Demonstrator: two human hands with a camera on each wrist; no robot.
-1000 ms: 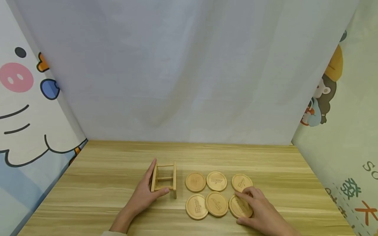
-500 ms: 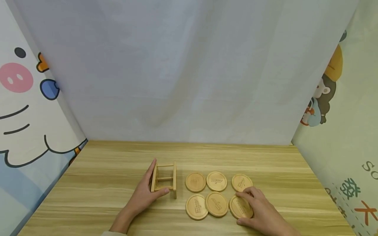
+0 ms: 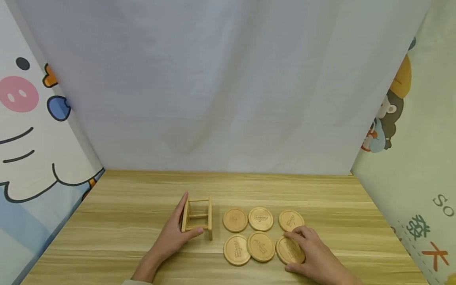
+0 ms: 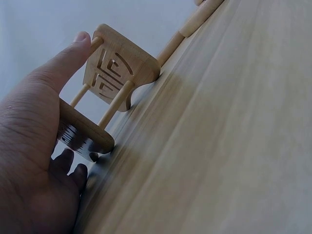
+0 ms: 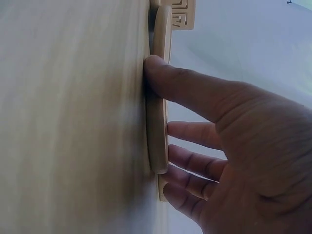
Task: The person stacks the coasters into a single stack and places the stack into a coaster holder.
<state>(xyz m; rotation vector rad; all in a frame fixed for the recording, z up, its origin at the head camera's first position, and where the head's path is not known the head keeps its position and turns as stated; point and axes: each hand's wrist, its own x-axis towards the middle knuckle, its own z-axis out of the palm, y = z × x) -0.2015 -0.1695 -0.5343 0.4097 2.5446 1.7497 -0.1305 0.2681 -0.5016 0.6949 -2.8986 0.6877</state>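
Observation:
On the left, my left hand (image 3: pixel 175 231) holds a small wooden coaster rack (image 3: pixel 210 217) that stands on the table. Its thumb lies along the rack's near side; in the left wrist view the other fingers are behind the nearer carved end panel (image 4: pixel 80 134). My right hand (image 3: pixel 313 253) grips the front right round wooden coaster (image 3: pixel 287 249) by its edge, thumb at the near side and fingers at the far side. That coaster lies flat or nearly so; the right wrist view shows the coaster (image 5: pixel 157 126) edge-on at the tabletop. Directly beyond it lies another coaster (image 3: pixel 291 221).
Between the hands are more coasters: a plain-faced coaster (image 3: pixel 235 220), a printed one beside it (image 3: pixel 261 219), and two overlapping in front, the left coaster (image 3: pixel 236 250) and the right coaster (image 3: pixel 261 246). A pale curtain (image 3: pixel 228 99) hangs behind the wooden table (image 3: pixel 142 190).
The view has shifted very slightly. Over the last second the front right coaster has moved a hair under my right fingers; the left hand and rack stay in place.

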